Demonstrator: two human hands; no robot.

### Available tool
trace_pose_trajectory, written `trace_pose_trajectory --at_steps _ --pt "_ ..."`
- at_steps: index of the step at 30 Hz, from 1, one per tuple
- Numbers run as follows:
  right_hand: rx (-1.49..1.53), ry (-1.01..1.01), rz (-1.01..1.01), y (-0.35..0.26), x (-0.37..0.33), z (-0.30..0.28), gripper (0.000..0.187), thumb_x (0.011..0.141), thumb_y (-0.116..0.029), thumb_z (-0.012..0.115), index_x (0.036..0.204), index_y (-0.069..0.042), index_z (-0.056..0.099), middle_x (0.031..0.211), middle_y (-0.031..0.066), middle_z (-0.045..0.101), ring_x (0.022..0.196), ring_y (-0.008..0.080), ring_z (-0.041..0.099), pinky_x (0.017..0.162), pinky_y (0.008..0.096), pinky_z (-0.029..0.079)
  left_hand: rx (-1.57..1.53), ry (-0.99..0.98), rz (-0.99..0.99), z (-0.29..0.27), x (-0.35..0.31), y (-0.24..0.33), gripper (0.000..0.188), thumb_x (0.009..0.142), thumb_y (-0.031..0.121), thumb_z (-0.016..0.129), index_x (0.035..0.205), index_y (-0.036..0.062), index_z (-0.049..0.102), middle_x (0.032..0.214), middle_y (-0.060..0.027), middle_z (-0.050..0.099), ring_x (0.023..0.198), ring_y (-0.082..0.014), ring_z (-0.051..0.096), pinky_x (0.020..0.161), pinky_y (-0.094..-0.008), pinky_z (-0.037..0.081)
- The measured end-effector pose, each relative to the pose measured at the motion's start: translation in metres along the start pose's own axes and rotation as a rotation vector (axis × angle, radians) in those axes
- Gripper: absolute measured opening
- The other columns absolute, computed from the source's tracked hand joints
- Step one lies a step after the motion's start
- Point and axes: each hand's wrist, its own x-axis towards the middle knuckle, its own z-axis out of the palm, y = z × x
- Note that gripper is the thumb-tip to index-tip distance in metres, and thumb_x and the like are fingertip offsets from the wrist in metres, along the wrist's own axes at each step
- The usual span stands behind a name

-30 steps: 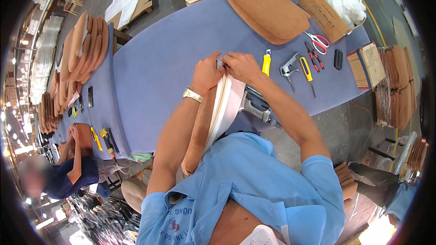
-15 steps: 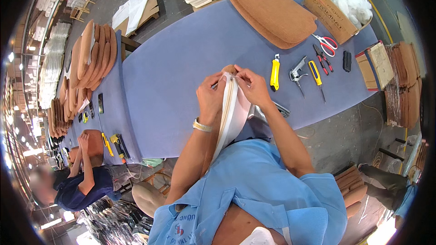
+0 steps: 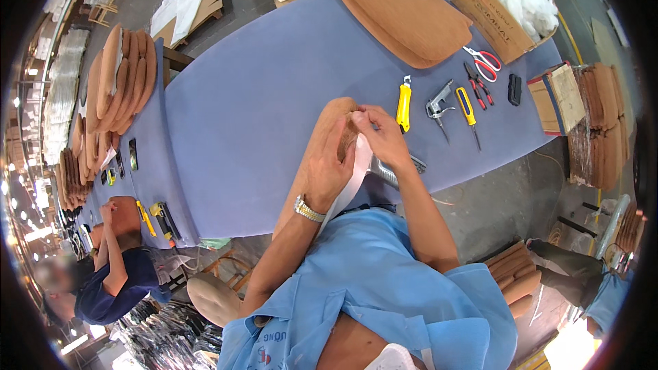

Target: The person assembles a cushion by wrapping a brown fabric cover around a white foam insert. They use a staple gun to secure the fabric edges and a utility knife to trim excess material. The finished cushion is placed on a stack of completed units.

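Observation:
In front of me stands a long brown cushion (image 3: 315, 133), its rounded end pointing away over the blue table and its lower part hidden by my left forearm. A white strip of cloth (image 3: 354, 175) runs along its right side. My left hand (image 3: 330, 168) lies against the cushion near that end, fingers bent round its edge and gripping it. At the tip, my right hand (image 3: 381, 136) is closed in a pinch on the cushion's edge; the exact bit between its fingertips is hidden. Below my right forearm a silver metal tool (image 3: 385, 173) is partly covered.
On the blue table (image 3: 240, 130) lie a yellow cutter (image 3: 404, 104), an air blow gun (image 3: 439, 101), a screwdriver (image 3: 467, 109), pliers (image 3: 479, 83) and red-handled scissors (image 3: 485, 64). Stacked brown cushions (image 3: 404, 14) and a box of white stuffing (image 3: 490, 17) stand behind. A co-worker (image 3: 120, 281) sits left.
The cushion has turned so its brown face shows on the left, and the zipper line seen before is out of sight. My left hand has shifted over the cushion's edge; my right stays near the tip.

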Motion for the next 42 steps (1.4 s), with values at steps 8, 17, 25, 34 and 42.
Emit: trace_pose_trajectory --at_steps 8,17,25,34,42 --pt "-0.174 -0.088 0.045 -0.003 0.006 0.0 0.032 0.097 -0.026 0.071 0.083 0.0 0.059 0.084 0.0106 0.066 0.076 0.0219 0.059 0.068 0.0368 0.047 0.195 -0.216 -0.123 0.001 0.004 0.004 0.081 0.086 0.01 0.078 0.153 -0.0072 0.037 0.158 -0.0314 0.04 0.142 -0.0453 0.046 0.114 -0.0476 0.045" --pt "0.095 -0.046 0.161 0.013 -0.005 0.0 0.021 0.102 -0.012 0.066 0.084 -0.004 0.059 0.093 -0.0032 0.064 0.075 0.0033 0.044 0.066 0.0225 0.038 0.209 -0.221 -0.02 0.012 0.001 -0.013 0.069 0.088 0.005 0.059 0.152 -0.0086 0.04 0.154 -0.0312 0.046 0.146 -0.0453 0.042 0.12 -0.05 0.037" --pt "0.394 0.007 0.225 0.017 -0.005 0.003 0.026 0.1 -0.009 0.066 0.076 -0.006 0.055 0.101 0.0005 0.066 0.08 0.0046 0.045 0.071 0.0235 0.039 0.244 -0.201 0.011 0.016 0.003 -0.008 0.066 0.087 -0.001 0.058 0.151 -0.0047 0.046 0.154 -0.0264 0.05 0.144 -0.0433 0.047 0.114 -0.0508 0.043" --pt "0.459 0.021 0.236 0.022 -0.004 0.002 0.03 0.098 -0.009 0.068 0.072 -0.006 0.052 0.086 -0.0047 0.06 0.075 0.0048 0.04 0.068 0.0247 0.035 0.306 -0.189 0.055 0.021 0.0 -0.012 0.062 0.089 -0.001 0.056 0.15 -0.0028 0.048 0.153 -0.0238 0.052 0.144 -0.0416 0.047 0.112 -0.0523 0.044" --pt "0.538 0.005 0.28 0.027 -0.004 0.0 0.026 0.099 -0.009 0.065 0.076 -0.005 0.055 0.123 0.0148 0.07 0.108 0.013 0.06 0.094 0.0301 0.049 0.229 -0.17 0.091 0.019 0.0 -0.011 0.063 0.086 -0.004 0.06 0.148 -0.0044 0.049 0.15 -0.0269 0.053 0.143 -0.0435 0.047 0.115 -0.0497 0.044"
